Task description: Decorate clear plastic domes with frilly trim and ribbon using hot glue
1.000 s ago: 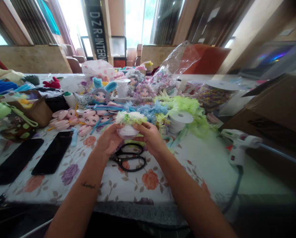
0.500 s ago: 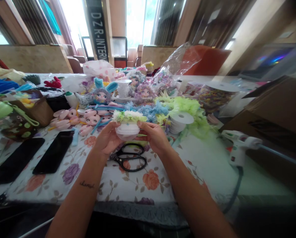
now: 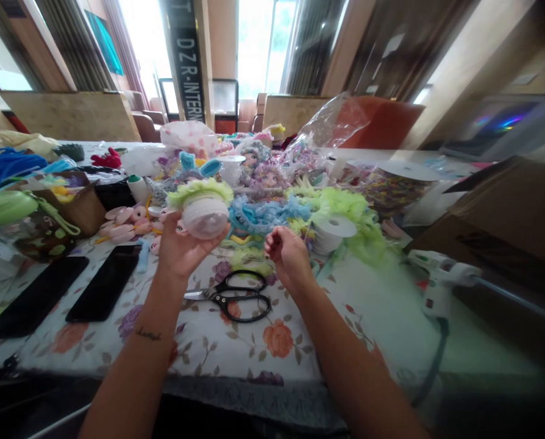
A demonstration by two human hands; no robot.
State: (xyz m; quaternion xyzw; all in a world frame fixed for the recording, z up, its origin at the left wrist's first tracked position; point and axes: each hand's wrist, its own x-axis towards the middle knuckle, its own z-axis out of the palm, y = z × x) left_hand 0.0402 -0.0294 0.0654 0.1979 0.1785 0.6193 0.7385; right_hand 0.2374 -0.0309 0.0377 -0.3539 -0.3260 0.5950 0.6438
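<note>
While the white cup (image 3: 205, 217) is held above the desk (image 3: 236, 360) by the left grip (image 3: 181, 247), its rounded end is tilted toward the camera. The cup is clasped between thumb and fingers, spread only as wide as its curve. The right grip (image 3: 288, 253) is loosely curled, apart from the cup; whether anything is pinched there cannot be told. Light weight is to be expected, with a thin, stiff, perhaps slippery shell. Because the green frill (image 3: 199, 188) around the other end seems soft and easily crushed, the cup is best taken by its rounded end.
</note>
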